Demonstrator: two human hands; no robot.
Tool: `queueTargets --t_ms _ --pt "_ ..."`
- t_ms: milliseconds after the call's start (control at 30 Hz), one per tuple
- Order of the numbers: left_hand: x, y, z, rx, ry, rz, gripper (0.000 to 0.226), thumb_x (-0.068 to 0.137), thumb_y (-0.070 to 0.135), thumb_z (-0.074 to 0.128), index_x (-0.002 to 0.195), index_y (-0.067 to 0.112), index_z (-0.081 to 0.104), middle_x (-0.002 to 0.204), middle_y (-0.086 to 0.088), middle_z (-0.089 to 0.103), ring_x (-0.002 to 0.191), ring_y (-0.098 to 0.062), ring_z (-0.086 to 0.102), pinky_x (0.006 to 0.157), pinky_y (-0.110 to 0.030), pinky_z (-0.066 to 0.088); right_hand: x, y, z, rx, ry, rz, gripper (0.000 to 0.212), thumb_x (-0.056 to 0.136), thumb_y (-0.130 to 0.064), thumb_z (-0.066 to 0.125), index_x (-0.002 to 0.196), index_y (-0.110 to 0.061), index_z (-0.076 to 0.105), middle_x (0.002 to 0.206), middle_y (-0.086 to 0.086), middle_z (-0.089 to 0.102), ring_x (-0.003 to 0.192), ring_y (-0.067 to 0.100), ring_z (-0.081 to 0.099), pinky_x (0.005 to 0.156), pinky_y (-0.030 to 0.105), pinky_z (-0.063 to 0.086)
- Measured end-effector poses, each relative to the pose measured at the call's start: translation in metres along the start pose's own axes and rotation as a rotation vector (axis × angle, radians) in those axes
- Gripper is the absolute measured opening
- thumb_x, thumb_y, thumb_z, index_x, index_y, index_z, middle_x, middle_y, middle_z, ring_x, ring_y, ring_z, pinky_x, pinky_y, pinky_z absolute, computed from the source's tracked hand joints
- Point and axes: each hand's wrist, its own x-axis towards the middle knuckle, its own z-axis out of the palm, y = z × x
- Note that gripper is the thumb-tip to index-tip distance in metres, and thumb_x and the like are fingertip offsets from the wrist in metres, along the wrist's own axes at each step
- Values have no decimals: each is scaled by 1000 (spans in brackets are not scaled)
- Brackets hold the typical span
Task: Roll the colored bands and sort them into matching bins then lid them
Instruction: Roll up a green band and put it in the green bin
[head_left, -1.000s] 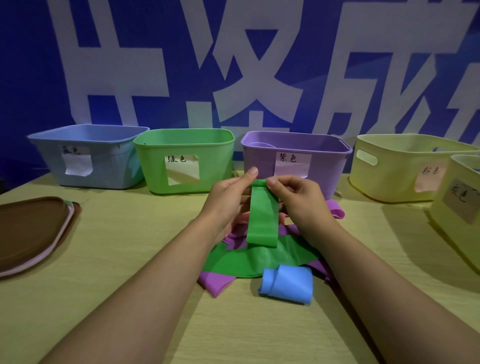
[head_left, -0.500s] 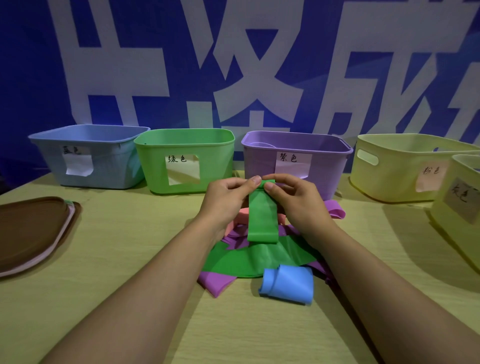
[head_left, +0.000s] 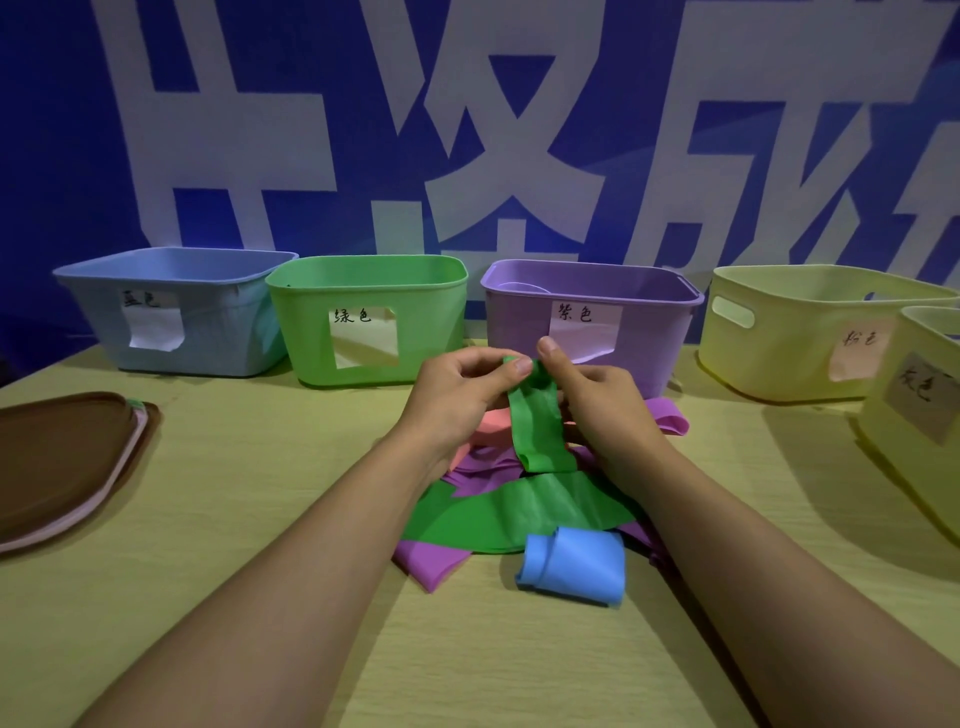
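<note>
1. While both my hands sit above the band pile (head_left: 514, 512), left hand (head_left: 457, 397) and right hand (head_left: 605, 402) pinch the green band (head_left: 537, 431) top.
2. Band hangs before the purple bin (head_left: 644, 332); green bin (head_left: 415, 322) sits left.

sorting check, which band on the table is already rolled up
The blue band, nearest the camera at the front of the pile. It sits as a short roll, while the green band and purple band beside it lie flat.
</note>
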Motion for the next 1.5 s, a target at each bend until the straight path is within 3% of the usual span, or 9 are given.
queueTargets --t_ms 167,367,633,733,833,967,1167,1333,1500 --pt "-2 0 0 28 0 1 11 88 9 78 99 7 78 103 -16 78 105 -32 73 99 -44 58 -2 0 0 -55 11 -64 101 66 -88 68 89 11 66 74 29 61 66 25 52 62 53 47" --pt "-1 -1 0 -20 -18 6 18 88 -1 75 105 4 75 109 -25 74 98 -28 73 91 -35 61 -2 0 -1 -21 -2 -99 37 95 -44 70 88 -9 80 85 11 79 89 30 76 85 53 61" --pt "0 2 1 -93 -32 -44 19 88 -5 72 103 6 74 105 -22 74 95 -31 74 89 -38 61 -8 -9 0 162 -76 -72 23 100 -16 64 108 5 69 85 15 74 70 19 72 56 25 57" --pt "-2 8 2 -148 -17 -73 14 94 7 69 107 2 71 98 -16 75 81 -18 75 71 -24 60 -8 -9 0 169 -99 -92 22 100 -12 63 113 6 68 85 11 73 68 18 69 55 24 56" --pt "-2 6 2 -108 5 -137 35 94 33 71 109 1 71 95 -15 78 84 -23 77 66 -26 60 -9 -10 1 178 -118 -114 22 100 -9 62 117 5 67 90 11 74 74 18 70 58 26 57" --pt "-2 3 0 -26 17 -175 40 92 38 74 106 1 75 95 -17 79 89 -29 78 66 -30 61 -8 -8 1 104 -115 -160 20 98 -13 66 116 -5 70 98 20 73 82 27 71 61 29 60" --pt "1 1 -1 -9 31 -128 29 89 27 77 98 0 77 94 -19 78 91 -32 76 84 -42 63 -3 -3 2 111 -105 -77 19 93 -29 75 107 -16 75 109 10 76 107 29 72 101 56 54" --pt "0 -1 0 -24 15 -78 22 87 15 79 99 -3 75 102 -22 77 99 -38 75 95 -49 59 -3 -3 1 31 -68 14 71 70 -80 70 104 -18 79 96 10 79 102 34 73 97 60 54" --pt "-1 -2 3 -16 -29 -44 11 84 2 79 95 2 75 96 -21 75 92 -33 74 89 -42 61 -5 -7 1 52 31 37 57 78 -67 75 81 -11 80 87 21 77 91 40 75 85 59 60"
